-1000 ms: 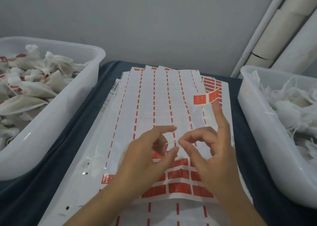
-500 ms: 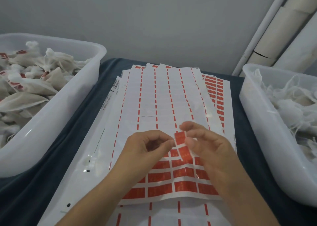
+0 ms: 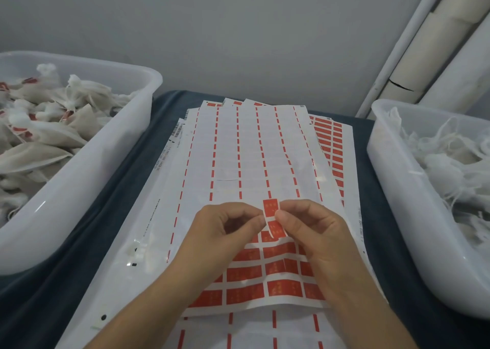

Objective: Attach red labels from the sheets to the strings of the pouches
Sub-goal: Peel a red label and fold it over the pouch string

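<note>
a: red labels (image 3: 271, 207) — where do they sit, and on what?

b: one red label strip stands upright just below the middle of the frame, pinched between both hands. under it a fan of label sheets (image 3: 246, 149) covers a dark blue cloth (image 3: 106, 202) spread over the surface. most of each sheet is peeled bare, with only thin red dashes left; whole red rectangles remain in the rows at lower centre and along the right edge of the fan. a plain grey wall (image 3: 238, 30) fills the top of the frame, with pale pipes (image 3: 424, 57) slanting down at upper right.

a: and the hands?

b: both come up from the bottom edge with forearms bare. the left hand (image 3: 228, 232) has its fingers curled, thumb and forefinger tips meeting at the strip's left edge. the right hand (image 3: 313, 229) is curled the same way, its thumb and forefinger nipping the strip's right edge. i cannot tell whether a string runs between the fingers.

a: what else is around?

b: a white tub (image 3: 87, 179) at left holds pouches (image 3: 39, 136), several with red tags showing. another white tub (image 3: 403, 216) at right holds white pouches with loose strings (image 3: 456, 168). the hands and wrists hide part of the remaining red rows on the top sheet.
</note>
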The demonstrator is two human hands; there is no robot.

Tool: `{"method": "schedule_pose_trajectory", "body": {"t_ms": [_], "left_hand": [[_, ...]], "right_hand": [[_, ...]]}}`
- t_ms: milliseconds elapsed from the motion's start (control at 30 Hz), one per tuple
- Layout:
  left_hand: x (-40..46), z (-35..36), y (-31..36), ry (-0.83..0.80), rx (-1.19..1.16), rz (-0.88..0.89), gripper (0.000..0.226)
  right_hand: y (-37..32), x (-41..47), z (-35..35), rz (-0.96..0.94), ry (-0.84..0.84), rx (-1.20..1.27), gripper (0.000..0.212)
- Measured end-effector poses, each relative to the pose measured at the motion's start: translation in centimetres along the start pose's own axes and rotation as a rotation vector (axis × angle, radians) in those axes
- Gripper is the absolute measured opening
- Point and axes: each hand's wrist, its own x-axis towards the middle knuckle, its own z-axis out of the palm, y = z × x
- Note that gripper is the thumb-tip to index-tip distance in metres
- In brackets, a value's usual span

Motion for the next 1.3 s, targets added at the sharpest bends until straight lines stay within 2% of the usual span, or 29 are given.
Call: {"method": "schedule_pose_trajectory", "body": {"t_ms": [400,500,533,633,700,767,833,900,1000,1067,1300], "left_hand": [[-0.2,0.2,0.5,-0.019,-0.051,-0.023,0.021],[-0.1,0.3,0.5,0.008,-0.052,-0.018,0.012],[-0.2,0.3,0.7,0.027,-0.023,0.004,0.004],[-0.4,0.4,0.7,0.085,0.152,0.164,0.026],[-0.5,0.5,0.5,0.094,0.331,0.348,0.019],[-0.6,0.6,0.5,0.098,0.475,0.470,0.022],[-0.6,0.7,0.4,0.075,0.491,0.471,0.029],[-0.6,0.7,0.2,0.070,0.480,0.483,0.028],[-0.6,0.7,-0.1,0.091,0.499,0.509,0.025],[-0.6,0.7,-0.2,0.106,0.527,0.521,0.027],[-0.5,0.5,-0.3,0.108,0.560,0.612,0.034]], "right_hand": [[0.3,0.1,0.3,-0.046,0.064,-0.068,0.022],[0.2,0.0,0.2,-0.080,0.081,-0.092,0.022],[0.2,-0.1,0.1,-0.089,0.088,-0.098,0.021],[0.1,-0.1,0.0,-0.099,0.086,-0.118,0.021],[0.1,0.0,0.0,-0.111,0.067,-0.136,0.021],[0.1,-0.1,0.1,-0.134,0.055,-0.152,0.021],[0.1,-0.2,0.2,-0.163,0.055,-0.170,0.021],[0.0,-0.3,0.2,-0.194,0.065,-0.203,0.024],[-0.4,-0.2,0.1,-0.240,0.070,-0.233,0.050],[-0.5,-0.1,-0.2,-0.269,0.079,-0.251,0.059],[-0.7,-0.1,-0.7,-0.427,0.120,-0.481,0.052]]}}
